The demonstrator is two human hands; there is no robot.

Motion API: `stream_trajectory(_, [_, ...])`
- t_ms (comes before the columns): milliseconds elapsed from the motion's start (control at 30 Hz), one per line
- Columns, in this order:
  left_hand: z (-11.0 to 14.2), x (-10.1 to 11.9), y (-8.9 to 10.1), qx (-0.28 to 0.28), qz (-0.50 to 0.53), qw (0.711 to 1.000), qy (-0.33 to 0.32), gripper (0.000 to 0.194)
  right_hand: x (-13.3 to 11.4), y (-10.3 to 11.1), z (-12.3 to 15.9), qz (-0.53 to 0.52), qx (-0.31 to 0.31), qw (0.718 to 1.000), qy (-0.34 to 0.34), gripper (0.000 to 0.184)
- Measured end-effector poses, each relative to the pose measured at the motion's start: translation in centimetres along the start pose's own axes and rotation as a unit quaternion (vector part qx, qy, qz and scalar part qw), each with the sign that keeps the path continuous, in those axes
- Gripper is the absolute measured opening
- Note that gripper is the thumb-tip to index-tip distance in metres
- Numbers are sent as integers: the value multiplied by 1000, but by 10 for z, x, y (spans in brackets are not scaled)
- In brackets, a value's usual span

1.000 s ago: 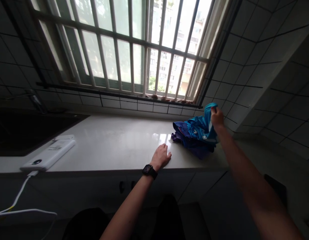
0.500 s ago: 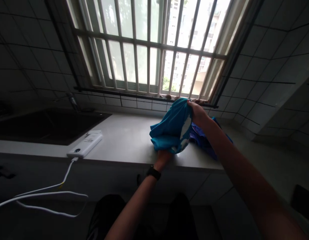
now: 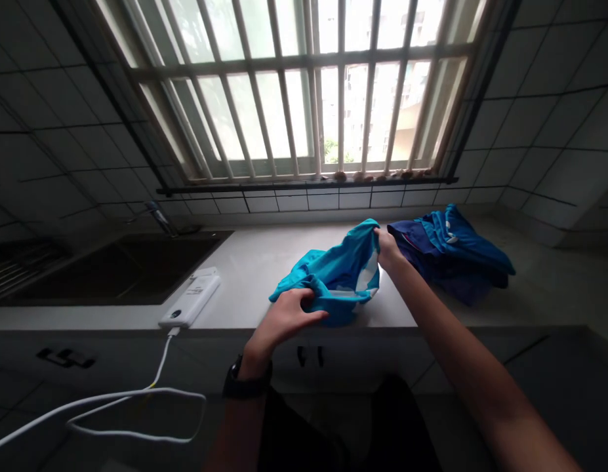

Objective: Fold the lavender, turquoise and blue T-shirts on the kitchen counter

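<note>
A bright blue garment with white patches (image 3: 328, 272) lies bunched on the counter, one side lifted; its exact kind does not show. My right hand (image 3: 388, 248) pinches its raised right edge between thumb and fingers. Against the garment's near left side rests my left hand (image 3: 286, 316), with a watch on the wrist. Its thumb and fingers are spread apart, the fingertips touching the fabric. Right of my right hand sits a heap of blue and dark purple clothes (image 3: 451, 246).
A white power bank (image 3: 193, 298) with a white cable (image 3: 161, 367) lies near the counter's front edge. Further left is a dark sink (image 3: 111, 265) with a faucet (image 3: 161, 218). Behind the counter (image 3: 254, 252) stands a barred window (image 3: 304, 85), small objects along its sill.
My left hand, earlier under the garment, is now outside at its left side with fingers apart. The garment has been lowered and spread wider. My view has shifted, showing more of the clothes heap.
</note>
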State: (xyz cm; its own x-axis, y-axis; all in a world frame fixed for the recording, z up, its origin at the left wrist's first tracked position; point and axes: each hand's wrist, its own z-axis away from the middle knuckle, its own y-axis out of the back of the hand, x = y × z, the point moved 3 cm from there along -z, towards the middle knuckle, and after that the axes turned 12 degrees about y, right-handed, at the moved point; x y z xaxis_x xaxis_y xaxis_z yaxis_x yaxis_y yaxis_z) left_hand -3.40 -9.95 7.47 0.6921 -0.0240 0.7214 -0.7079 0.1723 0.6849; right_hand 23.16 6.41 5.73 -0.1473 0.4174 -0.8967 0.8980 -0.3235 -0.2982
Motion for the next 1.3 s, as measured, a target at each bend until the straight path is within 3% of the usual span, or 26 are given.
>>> stream_trajectory(67, [-6, 7, 7, 76, 0, 997, -3, 33, -5, 7, 8, 134, 50, 986, 87, 20])
stream_trajectory(100, [-13, 10, 11, 115, -4, 993, -3, 32, -9, 7, 15, 218, 41, 964, 146, 28])
stream_trajectory(167, [-33, 14, 12, 152, -47, 987, 0, 31, -11, -2, 38, 362, -75, 896, 245, 42])
stream_trajectory(200, [-46, 13, 7, 141, -86, 986, 0, 32, -6, -8, 53, 417, -167, 856, 255, 46])
stream_trajectory(267, [-73, 7, -12, 89, -178, 980, 6, 41, 14, -17, 83, 506, -325, 773, 202, 53])
stream_trajectory(333, [-94, -5, -36, 37, -272, 961, 11, 53, 33, -18, 107, 567, -396, 706, 154, 58])
stream_trajectory(400, [-106, -19, -57, 22, -328, 944, 32, 54, 44, -17, 121, 597, -410, 673, 149, 60])
stream_trajectory(533, [-108, -32, -72, 34, -357, 933, 38, 57, 46, -16, 125, 604, -405, 672, 144, 60])
stream_trajectory(1033, [-109, -36, -69, 91, -296, 951, 6, 52, 41, -18, 118, 597, -408, 680, 119, 61])
stream_trajectory(1300, [-109, -36, -67, 94, -286, 954, -3, 51, 44, -20, 116, 594, -411, 680, 123, 60])
